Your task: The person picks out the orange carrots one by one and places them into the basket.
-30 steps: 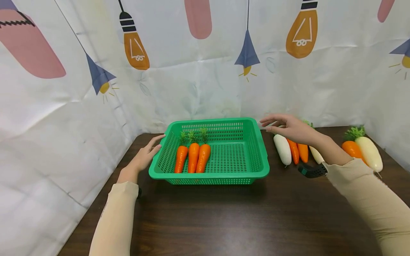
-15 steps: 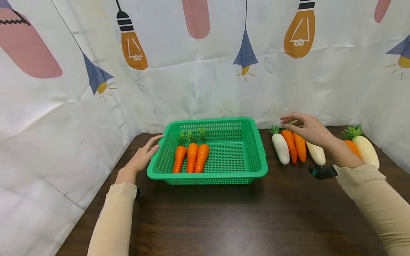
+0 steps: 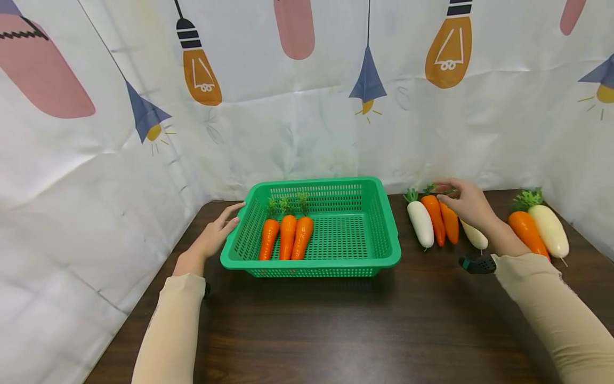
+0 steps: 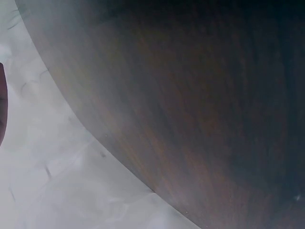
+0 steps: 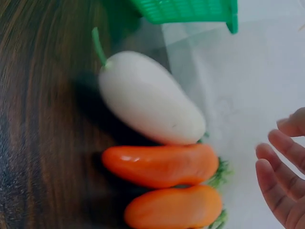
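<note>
A green plastic basket (image 3: 312,263) holds three orange carrots (image 3: 288,234) with leafy tops, lying side by side in its left half. My left hand (image 3: 213,234) rests at the basket's left rim, fingers extended. To the right of the basket, my right hand (image 3: 466,201) hovers over the leafy ends of a row of vegetables, its fingers loosely bent and holding nothing. That row has a white radish (image 3: 421,224), a carrot (image 3: 434,221), a second carrot (image 3: 450,223) and another white radish (image 3: 475,236), partly hidden. In the right wrist view, the fingers (image 5: 281,171) stand apart from the carrots.
Farther right lie one more carrot (image 3: 526,229) and a white radish (image 3: 550,229). Everything stands on a dark wooden table (image 3: 336,325). A white printed curtain (image 3: 297,133) borders the table's back and left side.
My right hand has moved right, from near the basket's right rim to above the row of vegetables, and then dipped slightly. The left hand stays at the basket's rim.
</note>
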Available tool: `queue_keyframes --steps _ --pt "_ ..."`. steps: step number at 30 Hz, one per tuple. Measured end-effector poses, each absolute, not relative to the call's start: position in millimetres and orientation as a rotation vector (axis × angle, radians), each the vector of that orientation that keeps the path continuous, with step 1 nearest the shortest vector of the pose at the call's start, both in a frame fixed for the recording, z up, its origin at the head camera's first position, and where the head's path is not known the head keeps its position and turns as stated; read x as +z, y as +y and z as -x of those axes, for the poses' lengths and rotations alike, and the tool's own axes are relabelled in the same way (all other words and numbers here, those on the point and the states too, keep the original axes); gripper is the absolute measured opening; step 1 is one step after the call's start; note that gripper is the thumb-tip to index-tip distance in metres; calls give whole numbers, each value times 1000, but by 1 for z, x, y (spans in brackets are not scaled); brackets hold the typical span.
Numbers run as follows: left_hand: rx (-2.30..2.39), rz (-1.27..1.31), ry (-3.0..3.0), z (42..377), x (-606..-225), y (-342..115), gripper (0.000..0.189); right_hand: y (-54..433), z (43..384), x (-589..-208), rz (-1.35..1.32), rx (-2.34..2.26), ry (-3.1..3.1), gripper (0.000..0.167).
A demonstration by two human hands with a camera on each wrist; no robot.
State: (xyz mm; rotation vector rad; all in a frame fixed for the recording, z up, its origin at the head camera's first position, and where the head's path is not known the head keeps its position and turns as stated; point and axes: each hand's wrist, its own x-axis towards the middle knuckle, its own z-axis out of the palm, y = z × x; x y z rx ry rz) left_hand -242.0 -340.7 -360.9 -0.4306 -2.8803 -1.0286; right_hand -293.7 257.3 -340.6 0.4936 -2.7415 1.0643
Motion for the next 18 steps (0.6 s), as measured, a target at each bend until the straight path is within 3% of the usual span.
queue_keyframes --steps 18 --pt "-1041 425 -2872 243 -363 -342 56 270 305 -363 -266 960 -2906 49"
